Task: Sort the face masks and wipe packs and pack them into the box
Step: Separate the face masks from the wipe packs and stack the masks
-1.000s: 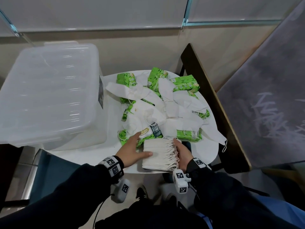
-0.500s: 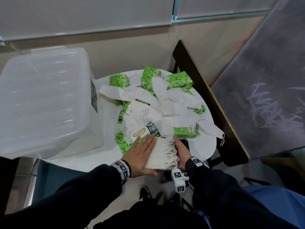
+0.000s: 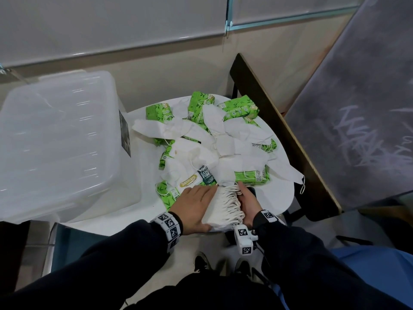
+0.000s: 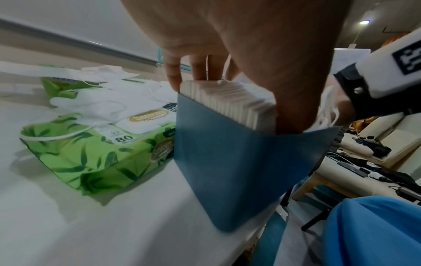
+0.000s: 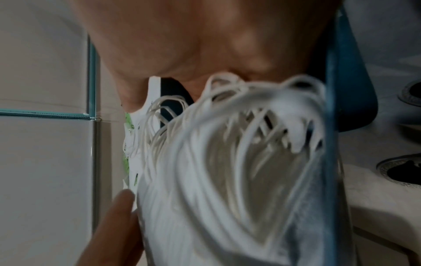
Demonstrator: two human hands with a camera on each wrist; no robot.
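In the head view we find the stack of face masks (image 3: 220,206) at lower centre of the frame, standing on the near edge of the white table (image 3: 143,211). The left hand (image 3: 194,209) lies against the stack's left face with fingers straight and together, thumb wrapped under the near end. The right hand (image 3: 249,203) presses the opposite side, where the ear loops (image 3: 232,198) bunch; its fingers are hidden, so we cannot tell how they close. In the left wrist view a blue sheet (image 4: 239,162) covers the stack's near face (the mask edges show above it as white ribs). Just beyond the stack, at frame centre, a loose pile of white masks (image 3: 223,144) and green wipe packs (image 3: 251,176) lie mixed together. One wipe pack (image 3: 172,193) touches the left hand's fingertips. The clear plastic box (image 3: 60,142), lid on, stands at the left of the frame, beside the pile
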